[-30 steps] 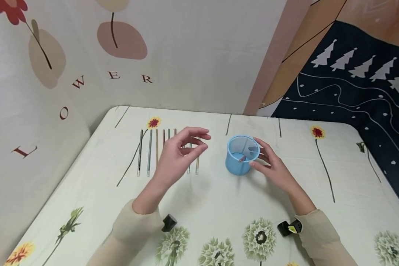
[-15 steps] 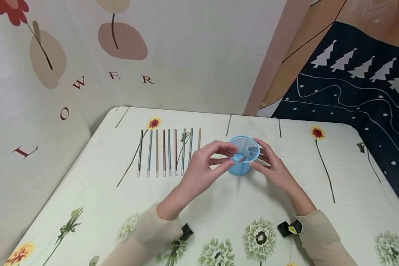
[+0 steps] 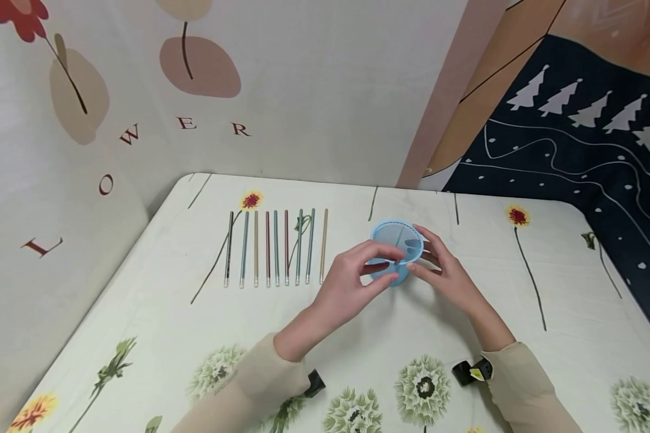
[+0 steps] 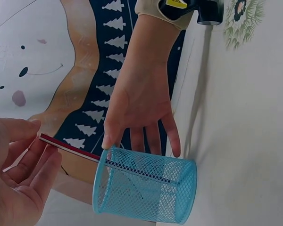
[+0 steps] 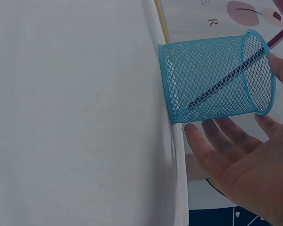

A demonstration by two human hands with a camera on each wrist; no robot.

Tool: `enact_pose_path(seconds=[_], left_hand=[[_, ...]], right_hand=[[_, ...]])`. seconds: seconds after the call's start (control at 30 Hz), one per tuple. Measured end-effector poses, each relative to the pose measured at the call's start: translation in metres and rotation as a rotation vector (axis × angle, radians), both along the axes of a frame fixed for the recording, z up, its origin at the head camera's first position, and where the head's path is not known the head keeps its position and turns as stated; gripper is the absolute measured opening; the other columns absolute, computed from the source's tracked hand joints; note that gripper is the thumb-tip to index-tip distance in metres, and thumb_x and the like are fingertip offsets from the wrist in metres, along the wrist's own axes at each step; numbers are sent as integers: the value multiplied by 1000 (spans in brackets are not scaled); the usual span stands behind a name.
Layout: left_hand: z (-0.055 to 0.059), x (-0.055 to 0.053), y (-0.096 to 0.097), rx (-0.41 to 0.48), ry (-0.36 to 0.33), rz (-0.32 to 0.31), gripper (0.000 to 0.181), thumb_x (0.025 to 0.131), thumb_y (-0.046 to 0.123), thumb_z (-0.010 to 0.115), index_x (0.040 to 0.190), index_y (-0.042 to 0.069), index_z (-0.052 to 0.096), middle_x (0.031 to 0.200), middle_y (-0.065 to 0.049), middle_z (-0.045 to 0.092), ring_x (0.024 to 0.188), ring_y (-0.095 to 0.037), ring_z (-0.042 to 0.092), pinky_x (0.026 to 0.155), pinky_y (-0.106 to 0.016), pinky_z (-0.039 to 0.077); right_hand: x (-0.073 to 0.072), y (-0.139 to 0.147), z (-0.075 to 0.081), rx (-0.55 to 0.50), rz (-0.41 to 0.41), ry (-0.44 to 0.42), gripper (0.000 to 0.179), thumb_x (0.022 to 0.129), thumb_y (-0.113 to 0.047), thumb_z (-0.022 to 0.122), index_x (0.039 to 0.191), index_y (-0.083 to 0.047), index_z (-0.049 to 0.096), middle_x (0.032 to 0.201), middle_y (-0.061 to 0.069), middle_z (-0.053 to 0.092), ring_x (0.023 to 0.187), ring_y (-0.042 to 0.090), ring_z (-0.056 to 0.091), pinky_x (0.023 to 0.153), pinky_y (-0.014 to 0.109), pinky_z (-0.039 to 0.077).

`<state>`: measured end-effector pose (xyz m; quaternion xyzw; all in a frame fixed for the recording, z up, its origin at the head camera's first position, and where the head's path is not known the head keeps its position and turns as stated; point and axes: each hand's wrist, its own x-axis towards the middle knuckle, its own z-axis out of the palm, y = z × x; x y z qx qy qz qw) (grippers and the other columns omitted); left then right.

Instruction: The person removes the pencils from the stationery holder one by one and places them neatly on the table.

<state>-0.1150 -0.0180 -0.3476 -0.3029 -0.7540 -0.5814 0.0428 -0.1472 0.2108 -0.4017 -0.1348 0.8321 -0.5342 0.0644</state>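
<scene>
A light-blue mesh pencil cup (image 3: 390, 273) stands on the table, with a single dark red pencil (image 4: 70, 148) leaning inside and its end poking past the rim. My right hand (image 3: 448, 273) holds the cup from the right, thumb at the rim and fingers along the side. My left hand (image 3: 352, 279) is at the cup's near-left rim, its fingers and thumb parted around the pencil's protruding end. In the left wrist view, the left fingers (image 4: 47, 162) lie right beside that end. The right wrist view shows the pencil (image 5: 226, 79) slanting down through the mesh.
Several pencils (image 3: 268, 249) lie in a spaced row left of the cup, eraser ends toward me. A flower-print cloth (image 3: 357, 349) covers the table. Printed curtains (image 3: 325, 90) hang along its back and sides.
My left hand has moved right, from over the pencil row to the cup's rim, around the pencil's end. The right hand and the cup have stayed in place.
</scene>
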Motion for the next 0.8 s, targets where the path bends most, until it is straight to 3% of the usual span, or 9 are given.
enact_pose_path(seconds=[0.17,0.43,0.8], left_hand=[[-2,-2,2,-7,22,11,18,91,3,70,109,3,70,111,-9,71,111,-22,68,92,-35,61],[-4,-5,4,-20,38,37,15,90,0,70,104,5,71,107,-8,72,108,-22,69,91,-36,62],[-10,-9,9,-95,20,75,15,94,0,65,105,6,72,106,-7,73,103,-19,71,90,-17,58]], right_hand=[[1,0,1,-2,0,-1,73,100,-18,60,159,-26,19,149,23,44,140,44,44,107,68,43],[0,0,0,0,0,5,73,100,-18,60,160,-26,19,150,23,44,139,45,44,107,68,42],[0,0,-1,-2,2,0,72,100,-19,60,159,-27,19,150,23,43,140,45,43,107,69,42]])
